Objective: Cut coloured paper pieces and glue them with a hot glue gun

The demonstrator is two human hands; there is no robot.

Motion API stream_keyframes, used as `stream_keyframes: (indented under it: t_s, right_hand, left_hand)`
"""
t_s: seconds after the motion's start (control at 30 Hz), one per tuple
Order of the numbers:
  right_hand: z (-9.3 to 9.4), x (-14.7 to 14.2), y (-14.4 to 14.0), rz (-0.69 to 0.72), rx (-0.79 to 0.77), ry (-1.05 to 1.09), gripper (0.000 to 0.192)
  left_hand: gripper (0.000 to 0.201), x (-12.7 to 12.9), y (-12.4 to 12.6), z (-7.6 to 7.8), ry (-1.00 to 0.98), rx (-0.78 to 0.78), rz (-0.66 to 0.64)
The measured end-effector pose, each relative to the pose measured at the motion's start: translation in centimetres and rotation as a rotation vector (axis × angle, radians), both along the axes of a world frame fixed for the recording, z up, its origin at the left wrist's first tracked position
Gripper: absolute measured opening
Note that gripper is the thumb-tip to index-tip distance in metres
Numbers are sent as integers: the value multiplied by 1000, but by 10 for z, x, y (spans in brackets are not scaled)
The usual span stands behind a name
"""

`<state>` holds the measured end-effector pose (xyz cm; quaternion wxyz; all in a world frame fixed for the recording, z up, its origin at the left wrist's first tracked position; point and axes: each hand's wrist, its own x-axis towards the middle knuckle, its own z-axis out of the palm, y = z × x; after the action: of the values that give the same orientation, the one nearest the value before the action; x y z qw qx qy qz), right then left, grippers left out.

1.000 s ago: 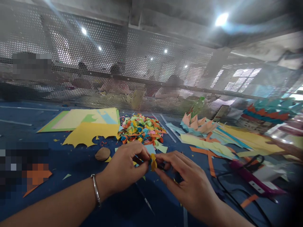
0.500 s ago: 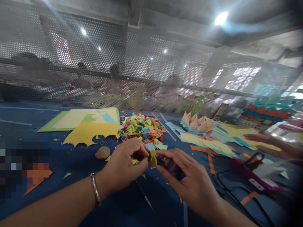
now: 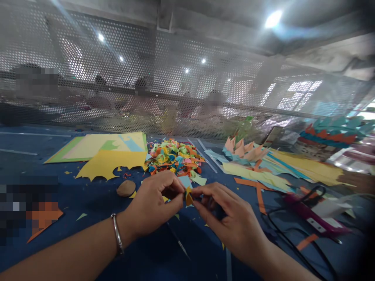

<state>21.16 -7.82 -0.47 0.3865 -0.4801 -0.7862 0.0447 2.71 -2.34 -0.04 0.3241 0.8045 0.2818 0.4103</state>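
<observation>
- The left hand [image 3: 152, 205] sits just left of the frame's centre, its grip pinched tight: thumb and forefinger meet on the left edge of a small yellow paper piece [image 3: 188, 198], the other fingers curled in under the palm.
- A metal bangle [image 3: 116, 236] rings the left wrist, lower left of centre.
- The right hand [image 3: 231, 222] lies just right of centre, its grip also closed on the same paper piece from the right side, thumb and forefinger tips touching it; the remaining fingers are loosely bent rather than spread.
- The yellow paper piece is at the middle of the frame, held between the two hands just above the blue bench [image 3: 88, 203]; its exact shape is too small to tell.
- Just beyond the hands lies a heap of coloured paper scraps [image 3: 174, 158], orange, green, yellow and blue mixed.
- Left of that heap, a yellow sheet with a jagged cut edge [image 3: 111, 164] lies on the bench, overlapping further flat sheets [image 3: 96, 146] behind it.
- A small brown rounded lump [image 3: 125, 188] rests on the bench, near the left hand.
- Right of centre are folded paper points [image 3: 244, 150] and long yellow strips [image 3: 304, 168].
- At the lower right, a pink tool [image 3: 310, 220] with a black cord [image 3: 281, 234] lies on the bench.
</observation>
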Motion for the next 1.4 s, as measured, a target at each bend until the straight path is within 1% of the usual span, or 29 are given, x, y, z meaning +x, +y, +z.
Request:
stream_keyframes:
  t_s: [0.1, 0.27, 0.43, 0.7, 0.97, 1.1, 1.23, 1.3, 1.4]
  right_hand:
    - [1, -1, -1, 3, 5, 0, 14]
    - [3, -2, -1, 5, 24, 1, 15]
    - [1, 1, 0, 20, 13, -7, 15]
    - [-1, 2, 0, 32, 1, -14, 15]
    - [2, 0, -2, 46, -14, -38, 15]
    - [2, 4, -3, -1, -30, -13, 16]
    - [9, 12, -2, -38, -41, -54, 13]
    - [15, 14, 1, -18, -81, -103, 12]
    - [23, 11, 9, 37, -205, -199, 14]
  left_hand:
    - [4, 0, -1, 1, 13, -39, -18]
    - [10, 0, -1, 0, 30, -65, -38]
    - [8, 1, 0, 0, 42, -88, -51]
    - [7, 2, 0, -1, 74, -85, -56]
    - [6, 0, 5, -5, 119, -29, -10]
    - [2, -2, 11, -7, 88, -76, 56]
    - [2, -6, 19, -8, -9, -110, 200]
    - [5, -7, 22, -8, -66, -135, 252]
    - [8, -9, 25, -8, -113, -167, 290]
